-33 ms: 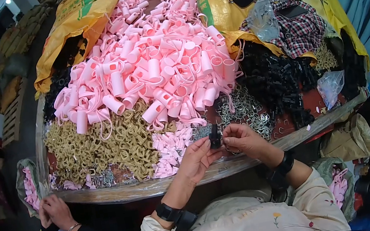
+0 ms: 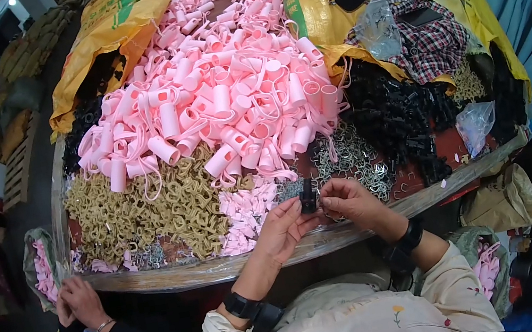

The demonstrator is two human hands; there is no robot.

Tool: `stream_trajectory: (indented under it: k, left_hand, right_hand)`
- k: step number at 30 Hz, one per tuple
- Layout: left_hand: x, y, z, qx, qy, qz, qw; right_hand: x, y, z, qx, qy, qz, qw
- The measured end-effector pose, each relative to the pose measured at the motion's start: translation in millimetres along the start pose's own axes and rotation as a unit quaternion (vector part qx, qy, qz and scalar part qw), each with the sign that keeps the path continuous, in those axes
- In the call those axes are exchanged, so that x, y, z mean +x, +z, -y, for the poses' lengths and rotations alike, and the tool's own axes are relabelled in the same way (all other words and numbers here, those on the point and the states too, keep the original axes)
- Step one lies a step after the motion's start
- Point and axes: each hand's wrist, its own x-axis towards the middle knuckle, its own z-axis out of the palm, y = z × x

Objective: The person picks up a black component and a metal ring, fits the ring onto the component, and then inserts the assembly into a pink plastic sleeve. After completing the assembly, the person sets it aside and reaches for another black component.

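Above the front edge of the table, my left hand (image 2: pixel 283 225) grips a small black plastic part (image 2: pixel 307 195) between thumb and fingers, with a narrow piece standing up from it. Close beside it on the right, my right hand (image 2: pixel 350 198) is pinched, its fingertips at the part's side; whatever they hold is too small to make out. Just beyond the hands lie a heap of bent metal hooks (image 2: pixel 353 164), a patch of small grey metal bits (image 2: pixel 289 190) and a pile of small pink pieces (image 2: pixel 246 215).
Pink plastic tubes with straps (image 2: pixel 220 100) heap over the table's middle. Tan clips (image 2: pixel 147 210) lie front left, black plastic parts (image 2: pixel 395 116) right. Yellow sacks (image 2: pixel 107 34) flank the heap. A wooden rim (image 2: pixel 179 276) edges the table. A co-worker's hands (image 2: pixel 82 302) are at the left corner.
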Motion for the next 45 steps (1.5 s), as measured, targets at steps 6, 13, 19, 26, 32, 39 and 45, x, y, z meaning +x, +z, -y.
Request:
stream_trajectory:
  k: [6,13,19,26,32,39,45]
  left_hand:
    - [-2,-8,7,-0.074,-0.014,0.018,0.997]
    - [-6,-2,4,-0.049,-0.02,-0.016,0.998]
    - [-16,-3,5,-0.043,-0.024,-0.039,0.998]
    - [-31,-8,2,-0.08,-0.024,-0.042,0.996]
    - [-38,-10,3,-0.057,0.0,-0.063,0.996]
    - [-53,-8,4,0.004,0.03,-0.094,0.995]
    - [-71,-6,0,0.019,0.035,-0.121,0.992]
  right_hand:
    - [-9,5,-5,-0.269,-0.183,-0.042,0.945]
    - [-7,11,5,-0.255,-0.184,-0.069,0.947]
    - [-1,20,2,-0.281,-0.181,-0.037,0.942]
    - [-2,41,13,-0.444,-0.271,-0.043,0.853]
    - [-4,50,9,-0.531,-0.355,-0.059,0.767]
    - [-7,55,6,-0.589,-0.417,0.027,0.692]
    - [-6,66,5,-0.629,-0.467,0.078,0.617]
